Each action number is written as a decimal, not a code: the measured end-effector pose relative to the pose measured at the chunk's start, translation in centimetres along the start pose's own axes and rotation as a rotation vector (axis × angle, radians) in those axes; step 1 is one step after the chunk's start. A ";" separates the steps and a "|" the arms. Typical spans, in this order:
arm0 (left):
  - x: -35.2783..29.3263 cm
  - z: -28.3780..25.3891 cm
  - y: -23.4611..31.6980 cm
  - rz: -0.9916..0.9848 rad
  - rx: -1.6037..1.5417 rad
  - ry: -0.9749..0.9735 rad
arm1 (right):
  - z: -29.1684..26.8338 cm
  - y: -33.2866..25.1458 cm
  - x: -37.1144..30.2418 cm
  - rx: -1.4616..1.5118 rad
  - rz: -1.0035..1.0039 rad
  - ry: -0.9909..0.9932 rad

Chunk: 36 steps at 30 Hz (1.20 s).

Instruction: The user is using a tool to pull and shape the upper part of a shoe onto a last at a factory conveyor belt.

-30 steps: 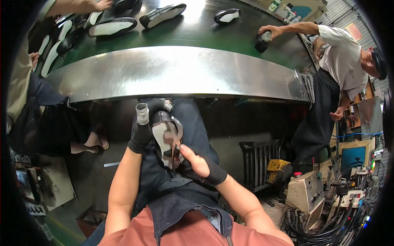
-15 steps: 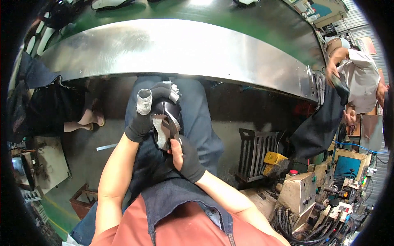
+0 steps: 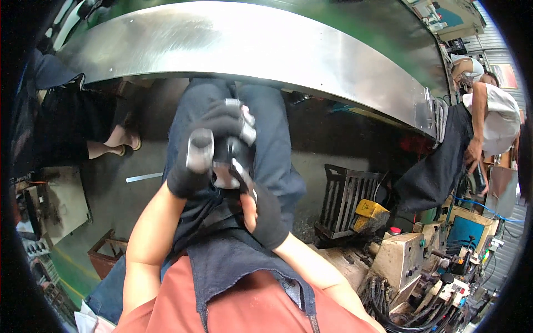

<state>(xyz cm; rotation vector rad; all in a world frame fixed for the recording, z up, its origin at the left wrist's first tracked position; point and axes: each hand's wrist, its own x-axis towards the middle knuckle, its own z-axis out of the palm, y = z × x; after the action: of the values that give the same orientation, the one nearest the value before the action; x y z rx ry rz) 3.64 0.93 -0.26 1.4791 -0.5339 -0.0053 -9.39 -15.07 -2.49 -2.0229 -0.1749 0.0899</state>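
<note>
- Black shoe (image 3: 226, 175) sits over the person's lap (image 3: 273, 149), between both hands.
- Left hand (image 3: 212, 125), in a dark glove (image 3: 182, 180), is wrapped round its far end.
- Right hand (image 3: 265, 214) is curled against its near side; from here I can't tell what it grips.
- Yellow box (image 3: 370, 215) has a dark mark, too small to read.
</note>
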 end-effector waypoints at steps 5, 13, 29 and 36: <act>-3.9 -0.2 2.8 0.124 0.325 -0.084 | 0.6 2.3 -4.1 -0.149 -0.037 -0.213; -10.7 2.0 3.4 -0.188 -0.036 -0.045 | -2.8 4.9 -8.6 -0.164 -0.243 -0.264; -0.1 -0.2 2.5 0.108 0.308 -0.194 | -3.0 -2.1 -2.1 0.253 0.250 -0.290; 1.1 0.3 0.8 0.082 0.281 -0.078 | -2.0 -2.3 0.1 0.029 0.155 -0.077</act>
<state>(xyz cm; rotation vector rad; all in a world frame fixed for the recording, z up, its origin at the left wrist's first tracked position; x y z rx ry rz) 4.24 0.37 0.87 1.7345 -0.6794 0.0793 -9.25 -15.79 0.46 -2.0032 -0.0650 0.2662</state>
